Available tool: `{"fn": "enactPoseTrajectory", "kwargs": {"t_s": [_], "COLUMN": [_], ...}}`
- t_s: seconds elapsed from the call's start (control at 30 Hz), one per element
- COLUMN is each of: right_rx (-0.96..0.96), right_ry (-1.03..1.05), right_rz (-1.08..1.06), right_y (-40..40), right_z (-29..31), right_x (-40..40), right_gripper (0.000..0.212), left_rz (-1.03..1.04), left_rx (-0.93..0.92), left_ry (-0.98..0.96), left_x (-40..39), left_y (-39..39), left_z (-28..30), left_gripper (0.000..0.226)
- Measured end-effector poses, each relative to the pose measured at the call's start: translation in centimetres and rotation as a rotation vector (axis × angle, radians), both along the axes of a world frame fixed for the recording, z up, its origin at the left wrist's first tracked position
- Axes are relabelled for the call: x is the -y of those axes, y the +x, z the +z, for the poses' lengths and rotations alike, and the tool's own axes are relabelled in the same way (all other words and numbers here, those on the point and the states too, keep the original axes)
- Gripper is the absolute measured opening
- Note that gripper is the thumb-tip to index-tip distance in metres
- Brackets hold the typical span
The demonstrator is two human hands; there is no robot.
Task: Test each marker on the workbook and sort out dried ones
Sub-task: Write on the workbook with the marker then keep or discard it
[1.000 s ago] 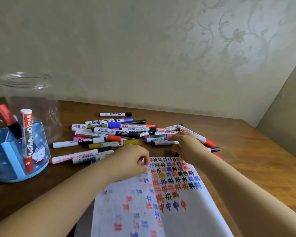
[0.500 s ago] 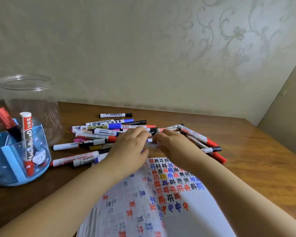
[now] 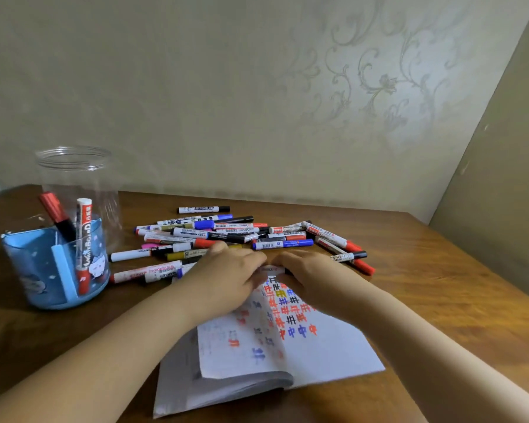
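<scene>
Since the earlier frames, both hands have drawn back from the marker pile (image 3: 242, 236) to the top edge of the workbook (image 3: 287, 346) at frame centre. The left hand (image 3: 229, 270) and right hand (image 3: 309, 270) each pinch one end of a white marker (image 3: 271, 269) held between them. The blue holder (image 3: 55, 270) stands at left.

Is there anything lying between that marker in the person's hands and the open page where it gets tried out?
Nothing visible does. Both the left hand and the right hand grip the marker right at the workbook's far edge, with the open page directly below. The marker pile lies behind the hands, farther away.
</scene>
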State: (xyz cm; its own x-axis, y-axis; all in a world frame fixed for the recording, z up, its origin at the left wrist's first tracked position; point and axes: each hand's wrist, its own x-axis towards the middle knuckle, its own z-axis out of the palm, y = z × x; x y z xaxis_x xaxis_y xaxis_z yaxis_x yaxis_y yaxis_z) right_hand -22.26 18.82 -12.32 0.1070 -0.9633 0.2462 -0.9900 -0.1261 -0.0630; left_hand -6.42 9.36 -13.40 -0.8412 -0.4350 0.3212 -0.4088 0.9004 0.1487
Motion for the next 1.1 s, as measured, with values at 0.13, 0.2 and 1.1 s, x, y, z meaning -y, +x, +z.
{"fn": "enactPoseTrajectory", "kwargs": {"t_s": [0.13, 0.2, 1.1], "right_rx": [-0.113, -0.162, -0.301], "right_ry": [-0.013, -0.003, -0.066], "right_rz": [0.047, 0.065, 0.149], "right_y": [1.7, 2.1, 1.2], "right_z": [-0.3, -0.2, -1.4], "right_x": [-0.1, -0.3, 0.2], "right_gripper": [0.024, 0.025, 0.046], "left_rz": [-0.019, -0.055, -0.115], "left_rx": [-0.018, -0.005, 0.065], "left_ry": [0.103, 0.168, 0.33], "left_x": [-0.3, -0.1, 0.0], "left_y": [0.4, 1.0, 1.3], "left_z": [0.3, 0.2, 0.6], "left_gripper": [0.025, 0.024, 0.024]}}
